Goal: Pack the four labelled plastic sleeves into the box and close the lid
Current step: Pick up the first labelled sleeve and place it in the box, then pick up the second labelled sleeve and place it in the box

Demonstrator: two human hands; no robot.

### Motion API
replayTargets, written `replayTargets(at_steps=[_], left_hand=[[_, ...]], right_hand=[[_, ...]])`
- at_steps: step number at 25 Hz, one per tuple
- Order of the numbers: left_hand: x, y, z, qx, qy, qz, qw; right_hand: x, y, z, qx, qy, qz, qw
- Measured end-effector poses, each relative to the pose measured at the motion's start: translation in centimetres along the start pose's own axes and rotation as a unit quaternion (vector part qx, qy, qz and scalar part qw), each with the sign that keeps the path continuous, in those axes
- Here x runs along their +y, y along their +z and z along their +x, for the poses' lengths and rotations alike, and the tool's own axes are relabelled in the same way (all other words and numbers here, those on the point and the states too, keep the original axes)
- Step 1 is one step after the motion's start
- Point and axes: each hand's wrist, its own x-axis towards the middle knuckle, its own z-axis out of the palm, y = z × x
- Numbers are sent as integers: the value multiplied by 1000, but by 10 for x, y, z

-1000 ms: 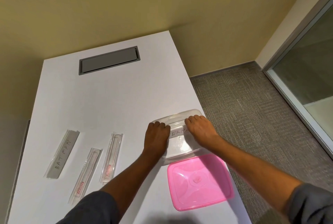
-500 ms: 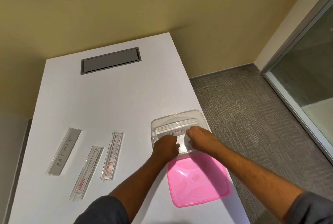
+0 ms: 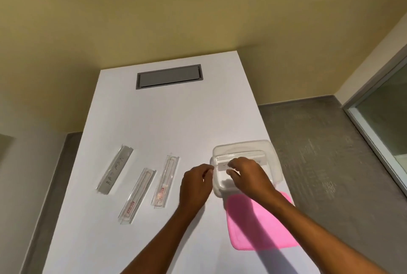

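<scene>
Clear box [image 3: 273, 152] on white table [image 3: 167, 119], right hand [image 3: 248, 174] pinching a sleeve [image 3: 253, 156] inside it, left hand [image 3: 195, 185] loosely curled, empty, beside, pink lid [image 3: 259, 227] off, three sleeves [image 3: 165, 180] left.

One sleeve [image 3: 240, 162] lies in the clear box [image 3: 274, 154]; three sleeves [image 3: 165, 182] and pink lid [image 3: 262, 225] outside.

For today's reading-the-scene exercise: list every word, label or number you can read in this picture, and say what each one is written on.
"BATMAN": handwritten along the grey-backed sleeve, farthest left on the table; some letters are faint.
Red label on the middle sleeve: too small to read.
Red label on the right-hand sleeve: too small to read.
Handwriting on the sleeve in the box: mostly hidden by the right hand, unreadable.
Pink lid: no text visible.
</scene>
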Motion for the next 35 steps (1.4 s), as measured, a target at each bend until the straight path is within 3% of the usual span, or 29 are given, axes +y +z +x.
replayTargets(at_steps=[12, 20, 29, 32, 35], left_hand=[[-159, -143, -67, 103, -234, -14, 967], [-228, -167, -75, 66, -269, 1, 961], [-245, -169, -76, 40, -245, -10, 969], [-248, -179, -77, 40, -242, -53, 968], [-246, -191, -76, 35, -286, -156, 945]], right_hand=[[-176, 148, -34, -144, -33, 69, 987], [-233, 217, -37, -181, 0, 67, 981], [-240, 232, -37, -162, 51, 73, 983], [-243, 229, -32, -155, 45, 82, 983], [-249, 221, -25, -151, 38, 101, 983]])
